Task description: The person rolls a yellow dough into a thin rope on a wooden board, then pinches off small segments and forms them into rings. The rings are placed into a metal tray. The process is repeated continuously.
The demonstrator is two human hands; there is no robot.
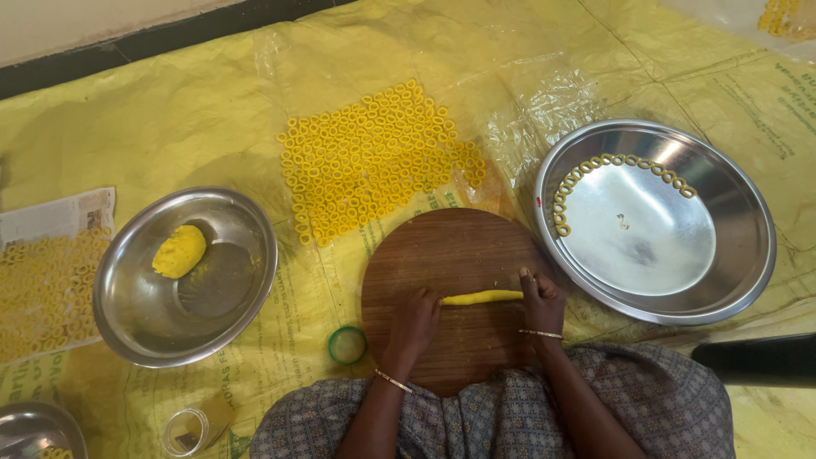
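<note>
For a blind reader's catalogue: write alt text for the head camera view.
Seen from above, a person's left hand and right hand hold the ends of a thin yellow dough rope on a round wooden board. Small yellow dough rings cover a yellow sheet beyond, with a steel bowl holding a dough lump left and a steel plate right.

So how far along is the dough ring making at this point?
Done: a large patch of yellow rings lies on the yellow sheet, and a short arc of rings lines the big steel plate. In hand: the left hand and right hand hold a dough rope on the wooden board. Left: a dough lump sits in the steel bowl.
</note>
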